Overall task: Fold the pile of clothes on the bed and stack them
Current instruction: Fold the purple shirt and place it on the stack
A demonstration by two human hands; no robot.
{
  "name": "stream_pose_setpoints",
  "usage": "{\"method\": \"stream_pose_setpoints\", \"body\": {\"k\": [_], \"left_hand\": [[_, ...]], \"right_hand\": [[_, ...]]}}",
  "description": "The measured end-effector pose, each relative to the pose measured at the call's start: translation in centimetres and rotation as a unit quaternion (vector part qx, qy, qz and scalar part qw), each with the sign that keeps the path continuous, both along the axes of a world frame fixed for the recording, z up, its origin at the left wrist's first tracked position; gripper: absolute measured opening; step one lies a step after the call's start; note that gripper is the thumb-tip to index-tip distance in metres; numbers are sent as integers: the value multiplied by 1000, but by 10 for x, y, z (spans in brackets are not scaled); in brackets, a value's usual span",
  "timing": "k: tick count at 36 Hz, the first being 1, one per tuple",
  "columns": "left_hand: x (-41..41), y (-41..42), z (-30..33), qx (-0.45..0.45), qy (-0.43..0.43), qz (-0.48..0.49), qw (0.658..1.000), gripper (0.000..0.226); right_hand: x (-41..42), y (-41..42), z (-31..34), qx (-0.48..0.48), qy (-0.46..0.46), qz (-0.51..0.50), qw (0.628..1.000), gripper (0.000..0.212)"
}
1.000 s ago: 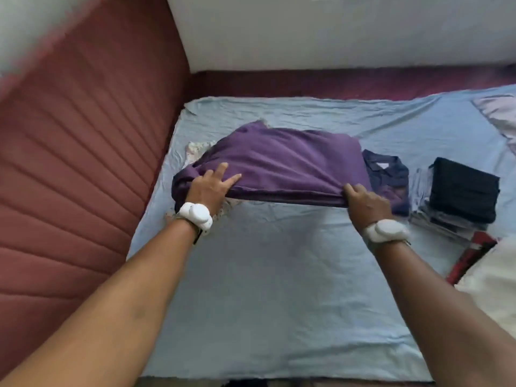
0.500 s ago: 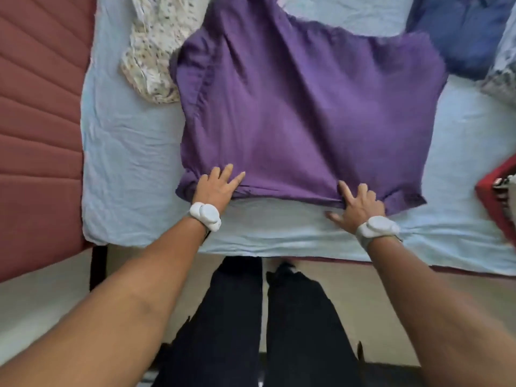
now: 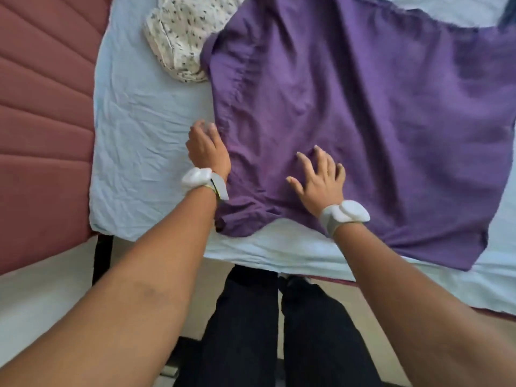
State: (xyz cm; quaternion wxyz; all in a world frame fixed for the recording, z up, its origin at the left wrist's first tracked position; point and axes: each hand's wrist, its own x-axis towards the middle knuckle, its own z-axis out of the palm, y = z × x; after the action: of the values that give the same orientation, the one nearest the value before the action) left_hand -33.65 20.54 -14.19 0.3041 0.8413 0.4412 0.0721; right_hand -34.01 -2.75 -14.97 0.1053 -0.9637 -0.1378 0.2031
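A purple garment (image 3: 363, 115) lies spread flat on the light blue bed sheet (image 3: 145, 121), its hem near the bed's front edge. My left hand (image 3: 206, 146) sits at the garment's left side edge, fingers bent down onto the cloth's border; whether it pinches the fabric is not visible. My right hand (image 3: 321, 177) lies flat on the lower left part of the garment, fingers spread. A cream flowered garment (image 3: 178, 34) lies crumpled at the top left, partly under the purple one.
A padded red headboard (image 3: 42, 121) runs along the left. The bed's front edge (image 3: 279, 255) is just before my dark trousers (image 3: 279, 331). A dark item (image 3: 508, 15) peeks in at the top right corner.
Both hands left the hem. My left hand slid up along the garment's left edge, and my right hand moved left onto the cloth, fingers spread. The view came closer.
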Motion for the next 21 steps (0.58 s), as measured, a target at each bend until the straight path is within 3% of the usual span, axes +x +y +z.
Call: {"method": "stream_pose_setpoints", "body": {"k": [2, 3, 7, 9, 12, 15, 19, 21], "left_hand": [[21, 26, -16, -80, 47, 83, 992, 36], [27, 27, -16, -93, 79, 77, 990, 35], [44, 24, -20, -96, 191, -45, 976, 37], [49, 21, -21, -145, 197, -93, 965, 38], [51, 22, -20, -259, 66, -106, 958, 30], [41, 27, -12, -269, -54, -47, 961, 4], [19, 56, 5, -222, -164, 43, 960, 34], [7, 67, 12, -204, -200, 76, 955, 34]], "right_hand": [[9, 31, -15, 0, 18, 6, 1000, 63], [11, 36, -14, 0, 23, 1, 1000, 62], [17, 60, -26, -11, 20, -34, 999, 64], [15, 67, -33, -20, 17, -45, 999, 65], [13, 71, -39, -25, -2, -52, 998, 66], [11, 69, -40, -37, -5, -52, 998, 68], [13, 73, -41, -24, -14, -59, 998, 69], [12, 72, -42, -20, -22, -61, 998, 67]]}}
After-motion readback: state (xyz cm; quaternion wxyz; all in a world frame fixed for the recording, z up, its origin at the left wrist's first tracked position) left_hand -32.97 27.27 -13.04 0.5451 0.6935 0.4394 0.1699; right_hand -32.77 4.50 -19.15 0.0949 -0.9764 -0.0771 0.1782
